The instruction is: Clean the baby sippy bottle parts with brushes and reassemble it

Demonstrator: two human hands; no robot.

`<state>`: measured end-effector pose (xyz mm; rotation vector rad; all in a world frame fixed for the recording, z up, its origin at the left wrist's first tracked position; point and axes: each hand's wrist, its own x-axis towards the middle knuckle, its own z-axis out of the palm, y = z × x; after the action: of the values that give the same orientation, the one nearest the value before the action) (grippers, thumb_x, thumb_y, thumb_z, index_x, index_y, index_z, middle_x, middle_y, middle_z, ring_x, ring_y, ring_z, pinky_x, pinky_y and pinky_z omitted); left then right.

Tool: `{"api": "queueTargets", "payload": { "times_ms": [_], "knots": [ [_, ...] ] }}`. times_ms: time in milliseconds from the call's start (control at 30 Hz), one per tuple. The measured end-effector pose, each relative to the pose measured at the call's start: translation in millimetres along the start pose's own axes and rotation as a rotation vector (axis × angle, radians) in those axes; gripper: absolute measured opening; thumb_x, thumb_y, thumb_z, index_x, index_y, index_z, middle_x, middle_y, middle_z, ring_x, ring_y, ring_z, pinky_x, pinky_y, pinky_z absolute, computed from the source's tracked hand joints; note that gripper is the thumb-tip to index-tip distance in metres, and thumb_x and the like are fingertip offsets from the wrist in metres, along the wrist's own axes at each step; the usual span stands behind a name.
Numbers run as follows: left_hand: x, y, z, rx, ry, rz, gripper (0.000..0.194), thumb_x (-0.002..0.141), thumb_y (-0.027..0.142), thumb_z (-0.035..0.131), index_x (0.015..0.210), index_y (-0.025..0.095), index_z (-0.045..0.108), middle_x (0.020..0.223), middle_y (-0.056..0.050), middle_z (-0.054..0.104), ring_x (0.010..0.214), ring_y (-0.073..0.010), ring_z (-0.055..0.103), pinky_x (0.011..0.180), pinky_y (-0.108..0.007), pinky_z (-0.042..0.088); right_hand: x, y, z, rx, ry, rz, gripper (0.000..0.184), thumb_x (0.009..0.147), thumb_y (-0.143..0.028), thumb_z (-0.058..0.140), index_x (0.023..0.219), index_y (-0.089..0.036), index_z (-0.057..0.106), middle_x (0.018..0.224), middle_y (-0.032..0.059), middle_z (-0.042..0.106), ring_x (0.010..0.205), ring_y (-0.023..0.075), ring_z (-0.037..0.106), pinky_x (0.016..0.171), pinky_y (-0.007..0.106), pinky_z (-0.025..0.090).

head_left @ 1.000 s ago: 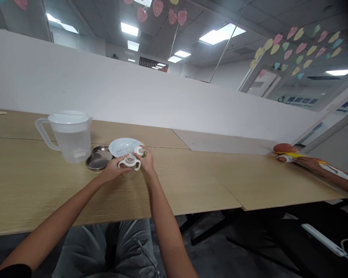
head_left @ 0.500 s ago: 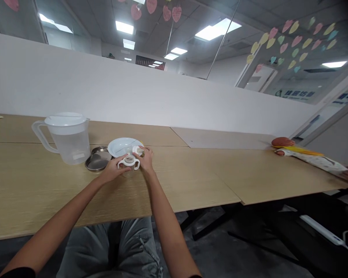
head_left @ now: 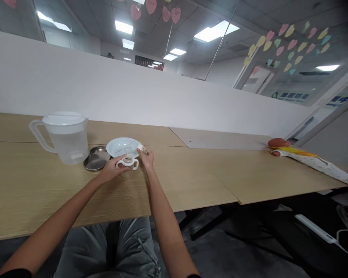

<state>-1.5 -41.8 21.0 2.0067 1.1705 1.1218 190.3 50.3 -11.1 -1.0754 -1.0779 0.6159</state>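
My left hand [head_left: 113,171] is closed around a small clear baby bottle [head_left: 128,165], upright, with a white neck ring and two white side handles. Its mouth is uncovered. Just up and right of the bottle, my right hand [head_left: 146,157] pinches a white bottle top [head_left: 140,147] with a clear part that is too small to make out fully. Behind both hands is a pale blue-white plate [head_left: 113,146], with a clear dome-like piece on it. A kidney-shaped steel dish [head_left: 96,159] rests left of my left hand.
A large translucent jug [head_left: 66,139] with a white lid and handle stands at the left. Far right on the table [head_left: 185,177] lie a brown round object [head_left: 278,142], yellow cloth [head_left: 300,150] and white patterned cloth [head_left: 316,166]. A low white wall [head_left: 127,96] runs behind.
My right hand has moved the bottle top slightly right, farther from the bottle's mouth. My left hand keeps the bottle in place. Another person's hand at the far right has mostly left the view.
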Motion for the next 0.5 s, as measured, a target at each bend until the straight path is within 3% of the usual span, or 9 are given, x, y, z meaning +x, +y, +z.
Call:
{"api": "queueTargets", "payload": {
  "times_ms": [67,233,400,500],
  "knots": [
    [0,0,0.0,0.016,0.003,-0.003,0.088,0.068,0.062,0.071,0.138,0.012,0.052,0.129,-0.015,0.063,0.116,-0.0315,0.059,0.104,-0.043,0.043,-1,-4,0,-0.005,0.042,0.049,0.050,0.057,-0.044,0.079,0.097,-0.016,0.069,0.107,0.0092,0.067,0.098,0.0204,0.060,0.090,0.033,0.047],
    [0,-2,0.0,0.036,0.011,0.006,0.085,0.069,0.061,0.071,0.137,0.013,0.053,0.121,-0.013,0.068,0.111,-0.0300,0.062,0.100,-0.042,0.046,-2,-14,-2,0.052,0.039,-0.006,0.054,0.054,-0.033,0.080,0.105,-0.017,0.069,0.115,0.0092,0.068,0.096,0.0191,0.061,0.089,0.034,0.049],
    [0,-4,-0.1,0.028,0.008,0.011,0.086,0.069,0.061,0.071,0.137,0.013,0.053,0.124,-0.014,0.066,0.111,-0.0309,0.061,0.100,-0.043,0.046,-6,-24,2,0.215,-0.028,0.164,0.062,0.048,-0.029,0.085,0.105,-0.012,0.068,0.101,0.0095,0.072,0.087,0.0200,0.066,0.083,0.035,0.054],
    [0,-5,-0.1,0.034,0.006,0.008,0.086,0.069,0.062,0.071,0.138,0.013,0.052,0.126,-0.015,0.065,0.113,-0.0312,0.061,0.101,-0.043,0.045,-9,-29,3,0.283,-0.057,0.197,0.060,0.045,-0.031,0.087,0.100,-0.013,0.068,0.097,0.0086,0.073,0.086,0.0200,0.067,0.078,0.033,0.056]
  ]
}}
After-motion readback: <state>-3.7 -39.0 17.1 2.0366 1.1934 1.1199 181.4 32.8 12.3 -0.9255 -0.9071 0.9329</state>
